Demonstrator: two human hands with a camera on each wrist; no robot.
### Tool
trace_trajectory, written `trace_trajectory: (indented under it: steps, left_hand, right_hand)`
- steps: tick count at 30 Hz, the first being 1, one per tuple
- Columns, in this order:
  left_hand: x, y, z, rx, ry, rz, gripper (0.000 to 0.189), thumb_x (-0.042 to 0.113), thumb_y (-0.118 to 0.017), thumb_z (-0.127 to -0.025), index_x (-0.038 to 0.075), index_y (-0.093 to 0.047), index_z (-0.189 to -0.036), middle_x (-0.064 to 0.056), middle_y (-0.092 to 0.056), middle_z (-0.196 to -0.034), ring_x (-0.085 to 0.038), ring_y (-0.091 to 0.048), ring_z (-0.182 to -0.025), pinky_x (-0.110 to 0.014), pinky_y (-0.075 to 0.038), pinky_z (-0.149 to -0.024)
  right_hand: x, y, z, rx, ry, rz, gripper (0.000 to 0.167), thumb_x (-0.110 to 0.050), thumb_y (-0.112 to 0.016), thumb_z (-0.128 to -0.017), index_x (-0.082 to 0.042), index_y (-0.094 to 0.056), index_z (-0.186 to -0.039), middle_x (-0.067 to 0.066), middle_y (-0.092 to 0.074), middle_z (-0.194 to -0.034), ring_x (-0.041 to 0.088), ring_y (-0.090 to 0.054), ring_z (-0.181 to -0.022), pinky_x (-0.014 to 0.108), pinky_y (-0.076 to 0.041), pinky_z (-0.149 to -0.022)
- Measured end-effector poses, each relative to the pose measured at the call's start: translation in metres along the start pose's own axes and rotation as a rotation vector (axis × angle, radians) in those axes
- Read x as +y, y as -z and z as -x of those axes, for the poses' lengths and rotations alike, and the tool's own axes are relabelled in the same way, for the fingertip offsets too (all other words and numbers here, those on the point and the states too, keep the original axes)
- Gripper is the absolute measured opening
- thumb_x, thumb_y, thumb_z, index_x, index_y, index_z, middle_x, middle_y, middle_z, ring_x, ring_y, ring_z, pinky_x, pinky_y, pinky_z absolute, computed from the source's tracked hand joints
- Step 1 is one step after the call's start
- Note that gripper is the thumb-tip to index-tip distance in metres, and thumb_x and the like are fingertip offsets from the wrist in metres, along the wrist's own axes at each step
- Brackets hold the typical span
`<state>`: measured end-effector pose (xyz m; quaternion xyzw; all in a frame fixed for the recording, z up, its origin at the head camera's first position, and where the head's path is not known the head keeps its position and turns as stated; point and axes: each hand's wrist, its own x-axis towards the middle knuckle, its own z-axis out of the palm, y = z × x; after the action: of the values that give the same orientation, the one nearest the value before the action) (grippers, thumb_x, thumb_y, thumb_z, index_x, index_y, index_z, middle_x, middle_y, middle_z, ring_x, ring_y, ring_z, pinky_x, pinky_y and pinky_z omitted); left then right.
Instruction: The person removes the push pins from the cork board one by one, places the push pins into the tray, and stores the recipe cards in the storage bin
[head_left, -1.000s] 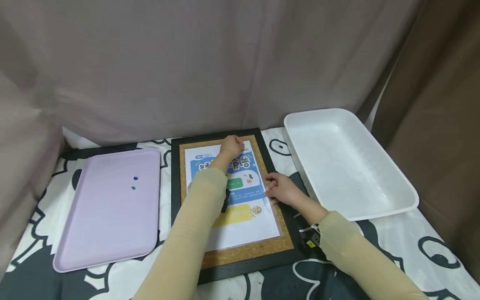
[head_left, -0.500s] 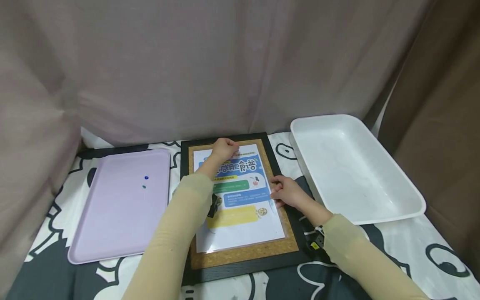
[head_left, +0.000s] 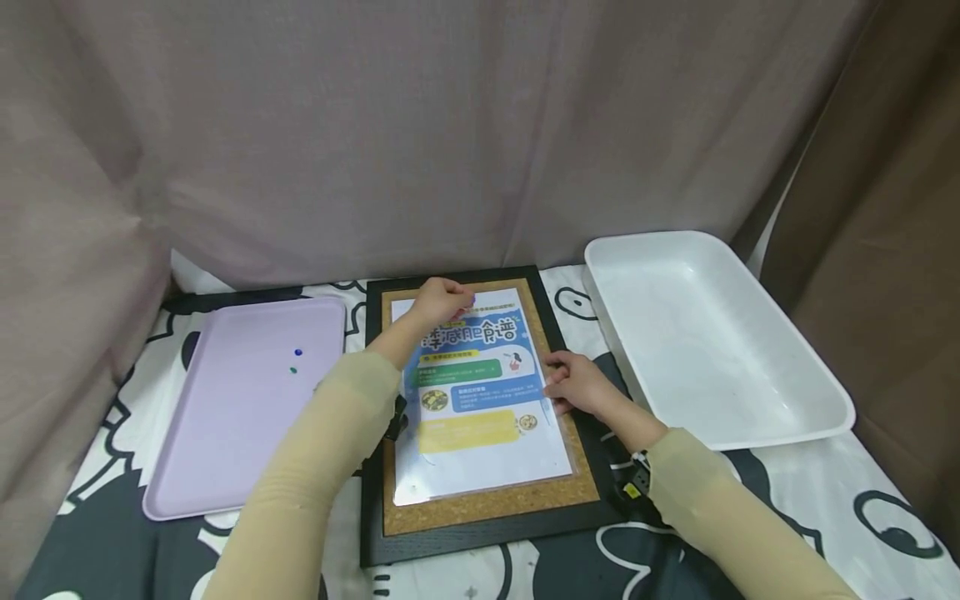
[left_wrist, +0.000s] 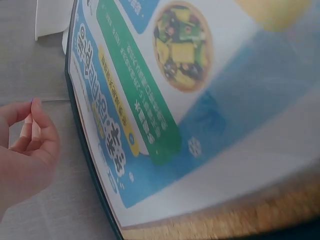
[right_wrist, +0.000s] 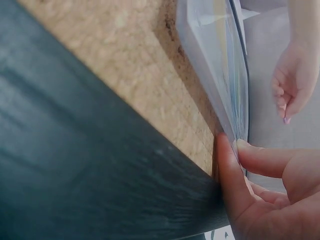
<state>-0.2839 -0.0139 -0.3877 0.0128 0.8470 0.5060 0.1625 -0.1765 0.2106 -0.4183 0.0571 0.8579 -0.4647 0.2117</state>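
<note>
A laminated poster [head_left: 480, 467] with printed characters and pictures lies on a cork board [head_left: 517, 500] with a black frame. Above the poster's far edge is my left hand [head_left: 441, 302], its thumb and fingertip pinching a tiny purple pushpin [right_wrist: 287, 120]; only a speck of it shows. At the poster's right edge my right hand [head_left: 577, 383] pinches the sheet between thumb and finger. In the right wrist view, that edge stands slightly off the cork. The left wrist view shows the left hand [left_wrist: 32, 145] raised beside the poster's top.
A lilac tray [head_left: 217, 450] on the left bears a blue pushpin-sized piece [head_left: 297, 352] and a green one [head_left: 293, 370]. To the right stands a deep white tub [head_left: 720, 350]. Patterned cloth [head_left: 810, 467] covers the table, and grey curtains [head_left: 337, 142] hang behind.
My left hand has moved left along the poster's far edge, uncovering more of the print. The right hand keeps its hold on the right edge. The view has shifted slightly.
</note>
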Motion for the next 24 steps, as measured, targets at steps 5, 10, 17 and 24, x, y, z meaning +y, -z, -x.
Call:
trace_trajectory:
  steps: [5, 10, 17, 24]
  left_hand:
    - [-0.001, 0.007, 0.010, -0.022, -0.021, 0.024, 0.024, 0.020, -0.059, -0.092, 0.001, -0.066, -0.103, -0.012, -0.066, -0.099, -0.014, -0.056, -0.076, -0.030, -0.050, -0.078]
    - [-0.007, 0.017, 0.021, -0.037, -0.021, 0.015, 0.024, 0.021, -0.058, -0.093, 0.002, -0.065, -0.106, -0.012, -0.065, -0.106, -0.017, -0.058, -0.084, -0.032, -0.051, -0.082]
    - [-0.020, 0.031, 0.030, -0.034, -0.001, 0.005, 0.023, 0.018, -0.059, -0.091, 0.003, -0.064, -0.108, -0.012, -0.063, -0.106, -0.017, -0.057, -0.082, -0.030, -0.050, -0.076]
    - [-0.027, 0.043, 0.037, -0.018, -0.006, -0.022, 0.022, 0.019, -0.059, -0.090, 0.003, -0.065, -0.106, -0.012, -0.065, -0.107, -0.014, -0.058, -0.079, -0.020, -0.047, -0.064]
  right_hand:
    - [-0.001, 0.001, -0.001, 0.005, -0.001, 0.008, 0.058, 0.001, -0.060, -0.086, 0.005, -0.036, -0.138, 0.010, -0.055, -0.083, 0.011, -0.057, -0.059, 0.024, -0.052, -0.054]
    - [-0.002, 0.001, 0.001, 0.001, 0.007, 0.005, 0.058, 0.002, -0.059, -0.085, 0.006, -0.035, -0.138, 0.010, -0.055, -0.084, 0.011, -0.057, -0.059, 0.025, -0.052, -0.054]
    - [-0.001, 0.001, 0.001, -0.003, -0.007, 0.008, 0.058, 0.002, -0.059, -0.086, 0.006, -0.035, -0.138, 0.010, -0.055, -0.085, 0.012, -0.057, -0.060, 0.024, -0.052, -0.055]
    - [0.001, 0.001, 0.000, 0.001, -0.011, 0.010, 0.057, 0.001, -0.059, -0.086, 0.006, -0.035, -0.138, 0.011, -0.056, -0.086, 0.012, -0.058, -0.062, 0.025, -0.052, -0.056]
